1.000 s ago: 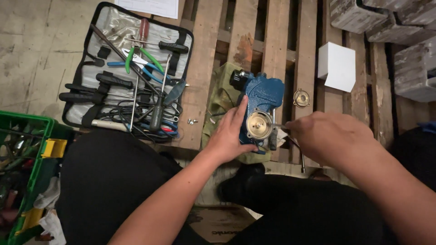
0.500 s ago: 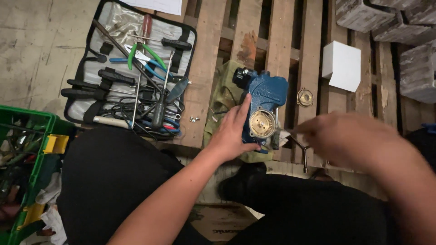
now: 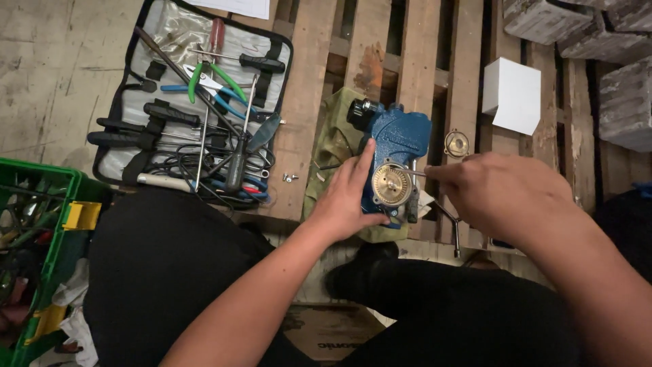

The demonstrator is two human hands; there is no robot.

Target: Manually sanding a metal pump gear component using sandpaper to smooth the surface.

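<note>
- Gripping the blue pump [image 3: 397, 146] from its left side, the left hand [image 3: 346, 197] has its fingers curled against the housing and the thumb up along the edge, beside the brass disc [image 3: 392, 185] on the pump's face.
- At the right, the right hand [image 3: 506, 194] pinches a thin metal tool [image 3: 413, 172] between closed fingertips; its tip points at the disc's rim.
- Under the pump lies an olive cloth [image 3: 333, 146], spread over the slats of a wooden pallet [image 3: 302, 136].
- A black knob [image 3: 360, 111] sticks out of the pump's top left corner.
- Just right of the pump, a small round brass cap [image 3: 456, 143] sits on a slat, and beyond it a white box [image 3: 511, 95].
- Two small screws [image 3: 290, 178] lie on the slat left of the cloth.
- Farther left, an open tool roll [image 3: 193, 109] rests half on the concrete floor, holding pliers, screwdrivers and wrenches.
- A green crate [image 3: 41, 224] stands at the far left edge, by the person's knee.
- Grey blocks [image 3: 591, 34] are stacked at the upper right.
</note>
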